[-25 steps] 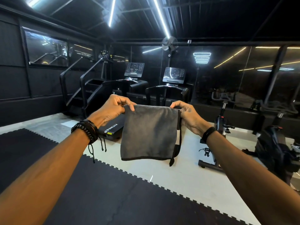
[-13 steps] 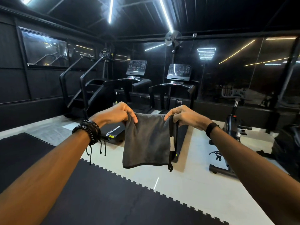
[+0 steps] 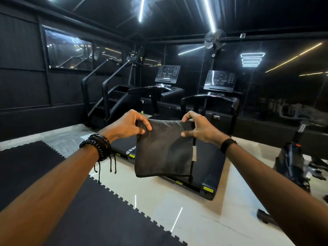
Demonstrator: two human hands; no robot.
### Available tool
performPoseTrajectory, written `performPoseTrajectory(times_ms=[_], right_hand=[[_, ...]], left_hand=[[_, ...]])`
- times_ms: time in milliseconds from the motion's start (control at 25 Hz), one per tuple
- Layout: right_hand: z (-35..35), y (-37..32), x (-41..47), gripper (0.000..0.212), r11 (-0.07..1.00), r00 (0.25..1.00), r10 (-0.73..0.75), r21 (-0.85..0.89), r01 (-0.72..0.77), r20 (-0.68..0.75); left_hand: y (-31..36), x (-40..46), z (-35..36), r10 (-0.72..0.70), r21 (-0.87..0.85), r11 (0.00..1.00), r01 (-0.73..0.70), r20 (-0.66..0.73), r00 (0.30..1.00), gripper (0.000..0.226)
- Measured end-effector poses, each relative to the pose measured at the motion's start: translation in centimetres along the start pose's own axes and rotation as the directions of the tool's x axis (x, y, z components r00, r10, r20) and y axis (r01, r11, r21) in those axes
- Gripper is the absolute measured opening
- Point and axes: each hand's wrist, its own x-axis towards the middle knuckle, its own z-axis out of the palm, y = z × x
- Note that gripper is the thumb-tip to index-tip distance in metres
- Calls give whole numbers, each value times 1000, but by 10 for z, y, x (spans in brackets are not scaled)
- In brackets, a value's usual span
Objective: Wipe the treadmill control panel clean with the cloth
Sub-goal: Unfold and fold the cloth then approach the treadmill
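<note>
Step in hand, as judged: preparing the cloth, not yet wiping. The left hand is pinching the cloth's upper left corner between thumb and curled fingers; the right hand is pinching the upper right corner the same way. The cloth is hanging slack between them, in the air in front of the nearer treadmill, well short of its control panel.

The panel is standing beyond the cloth and above it, untouched. A second panel is sitting to the left of the first one, on the neighbouring treadmill; which of the two is the target cannot be told from here.

Next move, as judged: walking up the belt side, folding or bunching the cloth into one hand, then pressing it flat to the panel face.

Hard to make out: the panel markings are small and glared over, so any dirt is not readable. The cloth is covering part of the treadmill deck. Its far side is hidden. A pale strip near its right edge is possibly a label.
</note>
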Motion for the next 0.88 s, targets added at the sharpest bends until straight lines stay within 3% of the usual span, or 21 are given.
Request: performPoseTrajectory(times_ms=[160, 320, 440, 640, 880], right_hand=[[19, 52, 99, 32, 998, 999, -16, 57, 14, 30], [13, 87, 201, 22, 992, 985, 92, 73, -103, 149], [6, 115, 256, 20, 979, 982, 136, 138, -154, 129], [-7, 193, 302, 33, 935, 969, 227, 255, -246, 101], [-22, 304, 383, 30, 935, 947, 296, 163, -314, 125]], left_hand=[[-73, 72, -5, 12, -3, 1000, -12, -52, 999, 39], [-126, 175, -27, 22, 34, 999, -20, -46, 999, 44], [-146, 252, -31, 39, 33, 999, -37, -59, 997, 41], [-183, 356, 17, 57, -28, 998, -59, -63, 996, 13], [-230, 476, 88, 86, -35, 996, -87, -36, 996, 22]])
